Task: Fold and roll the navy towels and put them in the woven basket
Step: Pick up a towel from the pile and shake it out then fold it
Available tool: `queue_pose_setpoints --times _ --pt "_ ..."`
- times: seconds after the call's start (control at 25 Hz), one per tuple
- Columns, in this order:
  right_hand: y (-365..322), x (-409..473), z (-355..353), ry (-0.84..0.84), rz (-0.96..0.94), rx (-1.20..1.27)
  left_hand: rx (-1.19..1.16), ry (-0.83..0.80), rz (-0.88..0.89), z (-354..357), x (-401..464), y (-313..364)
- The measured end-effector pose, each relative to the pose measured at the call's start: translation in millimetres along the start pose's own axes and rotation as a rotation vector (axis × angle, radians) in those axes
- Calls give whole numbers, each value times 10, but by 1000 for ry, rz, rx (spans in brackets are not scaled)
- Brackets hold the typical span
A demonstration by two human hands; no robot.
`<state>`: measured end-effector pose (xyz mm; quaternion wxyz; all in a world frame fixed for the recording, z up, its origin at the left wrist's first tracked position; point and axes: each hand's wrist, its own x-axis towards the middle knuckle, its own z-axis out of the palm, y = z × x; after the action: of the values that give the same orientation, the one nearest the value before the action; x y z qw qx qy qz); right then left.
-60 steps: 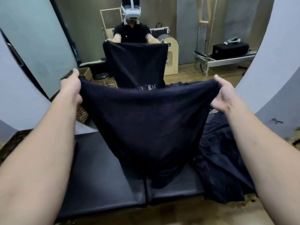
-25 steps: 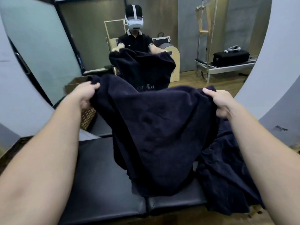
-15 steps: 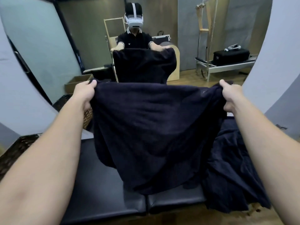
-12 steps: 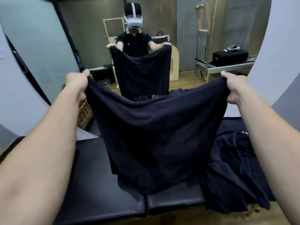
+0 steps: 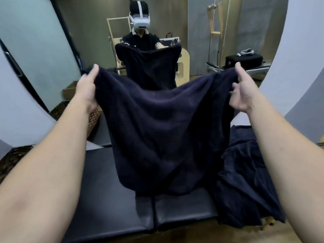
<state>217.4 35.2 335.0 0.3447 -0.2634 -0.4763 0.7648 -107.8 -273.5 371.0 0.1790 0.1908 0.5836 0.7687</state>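
Note:
I hold a navy towel (image 5: pixel 166 130) spread in the air above a black padded bench (image 5: pixel 108 199). My left hand (image 5: pixel 87 88) grips its top left corner and my right hand (image 5: pixel 242 92) grips its top right corner. The top edge sags between them and the lower edge hangs just above the bench. Several more navy towels (image 5: pixel 245 181) lie heaped on the right end of the bench. The woven basket (image 5: pixel 93 118) stands at the left behind my left forearm, mostly hidden.
A large mirror ahead reflects a person (image 5: pixel 141 37) wearing a white headset and holding the towel. A cardboard box (image 5: pixel 70 90) and wooden frames stand behind. A dark woven mat (image 5: pixel 12 156) lies at the far left.
Both hands have shaken the towel: it bunched up, was pulled taut, and now its top edge sags again with my hands slightly lower and closer to me.

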Motion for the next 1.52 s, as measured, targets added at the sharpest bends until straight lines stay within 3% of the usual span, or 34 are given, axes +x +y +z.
queue_pose_setpoints --times 0.08,0.16,0.24,0.36,0.44,0.52,0.6,0.68,0.76,0.8,0.92,1.12,1.52 --pt "341 -108 -70 74 27 -249 188 -59 -104 -52 -165 -352" --pt "441 -139 -121 251 -10 -350 407 57 -129 -45 -262 -480" --pt "218 -66 -123 298 -74 -180 301 185 -96 -46 -164 -270" --pt "-30 -33 5 139 -188 -14 33 89 -119 -41 -14 190" --pt "173 -72 -11 208 -176 -144 169 47 -175 -82 -103 75" --pt "263 -106 -40 355 -145 -229 331 155 -176 -91 -193 -22" --pt "84 -95 -18 393 -225 -165 296 235 -81 -86 -159 116" --pt "-177 -89 77 232 -323 -17 105 175 79 -48 -122 384" --pt "-139 -92 127 90 -225 -5 -8 96 196 -26 -118 348" --pt "-9 -140 123 94 -144 -114 34 66 168 -14 -174 223" --pt "272 -156 0 270 -103 -343 225 150 66 -74 -151 -96" --pt "-408 -273 144 324 -360 -108 3 397 225 -67 -4 543" --pt "-686 -273 107 412 -398 8 -31 432 278 -1 29 820"
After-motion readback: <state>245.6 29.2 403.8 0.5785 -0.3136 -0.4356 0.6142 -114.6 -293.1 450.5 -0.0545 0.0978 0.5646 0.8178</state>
